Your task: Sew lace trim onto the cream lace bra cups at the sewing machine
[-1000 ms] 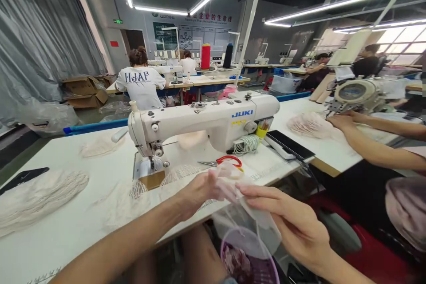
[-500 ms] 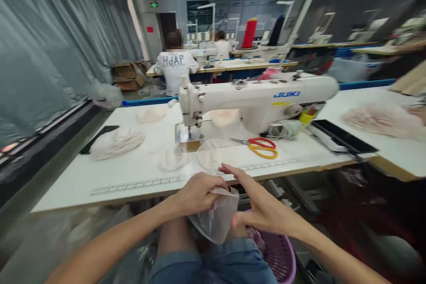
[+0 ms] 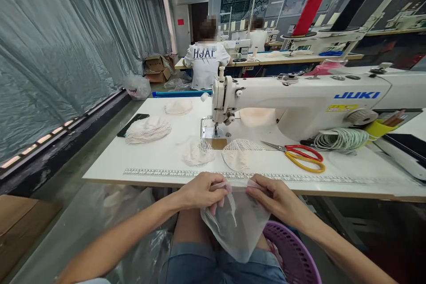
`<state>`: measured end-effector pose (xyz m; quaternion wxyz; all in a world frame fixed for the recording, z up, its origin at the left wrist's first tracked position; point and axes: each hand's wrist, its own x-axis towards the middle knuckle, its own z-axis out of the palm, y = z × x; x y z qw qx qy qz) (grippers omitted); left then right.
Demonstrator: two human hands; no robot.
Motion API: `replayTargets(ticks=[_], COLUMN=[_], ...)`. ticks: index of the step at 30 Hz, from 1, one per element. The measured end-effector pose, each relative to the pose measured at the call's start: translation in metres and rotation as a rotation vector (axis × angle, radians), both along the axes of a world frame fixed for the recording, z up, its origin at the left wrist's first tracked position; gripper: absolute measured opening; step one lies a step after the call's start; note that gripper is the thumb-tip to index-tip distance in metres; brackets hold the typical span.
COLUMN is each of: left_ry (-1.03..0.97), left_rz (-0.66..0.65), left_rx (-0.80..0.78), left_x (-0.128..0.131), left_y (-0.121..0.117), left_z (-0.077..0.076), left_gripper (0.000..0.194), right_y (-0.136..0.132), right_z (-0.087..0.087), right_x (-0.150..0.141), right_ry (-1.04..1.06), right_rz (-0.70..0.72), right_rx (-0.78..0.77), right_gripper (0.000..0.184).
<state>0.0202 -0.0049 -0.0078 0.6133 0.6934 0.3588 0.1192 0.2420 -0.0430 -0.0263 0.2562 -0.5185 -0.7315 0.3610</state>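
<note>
Over my lap hangs a piece of sheer white mesh fabric (image 3: 242,230), pulled out between my two hands at its top edge. My left hand (image 3: 208,191) pinches its left corner, and thin whitish strips dangle beside those fingers. The right corner is gripped between the thumb and fingers of my right hand (image 3: 274,195). Just beyond, two lacy cream fabric pieces (image 3: 199,151) (image 3: 241,154) lie on the sewing table (image 3: 156,155) in front of the white sewing machine (image 3: 273,93).
Scissors (image 3: 302,156) with red and yellow handles lie right of the lace. A stack of cream pieces (image 3: 148,131) rests on a dark phone-like slab at left. A ruler strip (image 3: 159,174) runs along the front edge. A purple basket (image 3: 296,253) stands beside my right leg. Another person (image 3: 207,64) sits ahead.
My right hand, open and apart from the mesh before, has closed on its right corner. The mesh is now spread between both hands. The head view has turned left.
</note>
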Motion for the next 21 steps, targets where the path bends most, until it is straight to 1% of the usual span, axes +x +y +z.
replayTargets(ticks=[3,5,6,7,9,10,11,13,14,16,18,20,21], left_ry=[0.008,0.007,0.004,-0.003,-0.052,-0.092,-0.131,-0.162,-0.149,-0.104,-0.108,-0.139,-0.151], left_rz=[-0.026,-0.046,-0.050,-0.053,-0.082,-0.117,-0.160,-0.233,-0.239,-0.181,-0.103,-0.085,-0.098], left_rx=[-0.034,-0.036,-0.018,0.017,0.130,0.194,0.258,0.378,0.433,0.515,0.542,0.531,0.527], left_x=[0.003,0.004,0.004,0.003,0.003,0.002,0.002,0.001,0.000,-0.003,-0.007,-0.012,-0.014], left_y=[0.002,0.003,0.003,0.003,0.003,0.003,0.003,0.004,0.005,0.007,0.010,0.012,0.013], left_z=[-0.002,-0.004,-0.003,-0.003,0.001,0.004,0.006,0.010,0.011,0.008,0.003,-0.001,-0.002], left_gripper=[0.025,0.023,0.022,0.020,0.018,0.018,0.018,0.018,0.018,0.021,0.025,0.027,0.028], right_y=[0.000,-0.003,-0.005,-0.007,-0.011,-0.011,-0.010,-0.005,-0.002,0.007,0.017,0.025,0.028], right_z=[0.001,0.007,0.011,0.016,0.024,0.027,0.029,0.027,0.024,0.015,0.006,-0.001,-0.002], right_x=[0.002,0.005,0.007,0.010,0.014,0.015,0.015,0.009,0.004,-0.007,-0.019,-0.030,-0.035], right_ry=[0.000,0.007,0.025,0.057,0.169,0.233,0.293,0.386,0.412,0.453,0.503,0.543,0.553], right_rz=[-0.001,-0.020,-0.002,0.059,0.238,0.300,0.315,0.245,0.214,0.209,0.202,0.220,0.266], right_rx=[-0.030,-0.042,-0.058,-0.087,-0.162,-0.186,-0.188,-0.131,-0.093,-0.023,0.011,-0.030,-0.087], right_gripper=[0.036,0.036,0.036,0.038,0.044,0.046,0.048,0.050,0.052,0.064,0.071,0.072,0.069])
